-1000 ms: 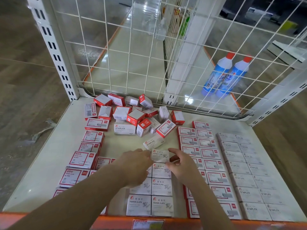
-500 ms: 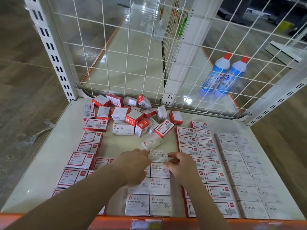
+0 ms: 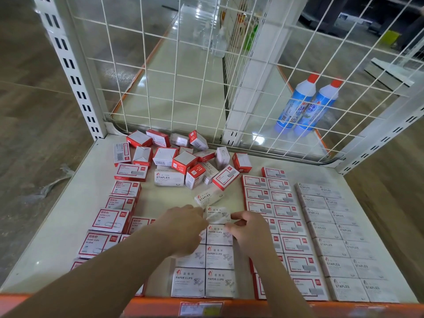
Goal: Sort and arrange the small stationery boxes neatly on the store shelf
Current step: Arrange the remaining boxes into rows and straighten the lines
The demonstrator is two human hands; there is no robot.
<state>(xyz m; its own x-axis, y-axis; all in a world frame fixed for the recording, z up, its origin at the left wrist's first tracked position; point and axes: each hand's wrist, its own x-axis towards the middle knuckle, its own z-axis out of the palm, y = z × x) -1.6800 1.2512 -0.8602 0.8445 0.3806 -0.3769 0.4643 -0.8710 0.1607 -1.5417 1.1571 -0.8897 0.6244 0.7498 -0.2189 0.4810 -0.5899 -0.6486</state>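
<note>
Your left hand [image 3: 183,228] and right hand [image 3: 250,230] meet over the middle of the shelf [image 3: 46,237], both on one white paper-clips box [image 3: 216,214]. Your right thumb and forefinger pinch its right edge; your left fingertips touch its left edge, but they curl out of view, so you cannot tell how firmly they grip. The box sits at the far end of the white paper-clips rows [image 3: 218,260], touching the box just nearer than your fingers.

Nearer than your fingers, those rows run back toward the orange shelf lip [image 3: 252,306]. To the left of your fingers lie red-framed paper-clips boxes [image 3: 110,220] in a loose column. To the right stand two columns of red-bordered boxes [image 3: 286,226], and beyond them two columns of white staples boxes [image 3: 332,228].

Just beyond your fingertips a single white staples box [image 3: 207,196] lies skewed, near but not touching the held one. Farther still is a jumbled heap of red and white boxes [image 3: 181,157], some tilted or on end, against the wire mesh back [image 3: 160,70]. Behind the mesh, to the far right, stand two blue bottles with red caps [image 3: 305,104].
</note>
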